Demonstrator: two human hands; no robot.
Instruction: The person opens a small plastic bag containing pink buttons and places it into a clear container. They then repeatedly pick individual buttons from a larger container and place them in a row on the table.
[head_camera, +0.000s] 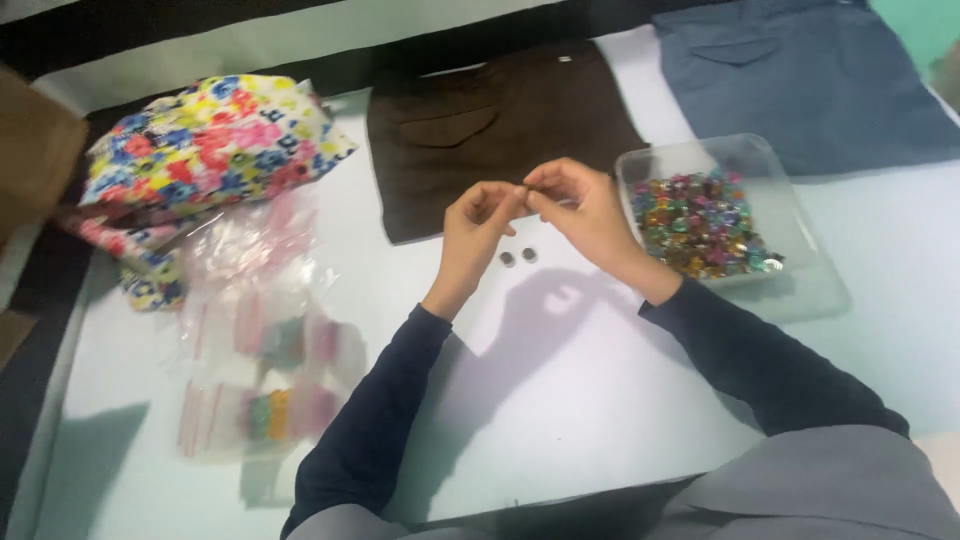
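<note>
The left hand (478, 222) and right hand (580, 208) meet fingertip to fingertip above the pale table (600, 400), pinched together on something too small to make out (steady wrists and a light pinch seem wise here). Two small round dark metal studs (518, 257) lie just below at 6 o'clock; the clear plastic tray of coloured gems (700, 222) sits at 3 o'clock

Both hands are up at the centre of the frame, left hand (478, 222) and right hand (585, 212) meeting fingertip to fingertip, pinched close together, dark-sleeved forearms angling in from the lower edge, wrists raised
</note>
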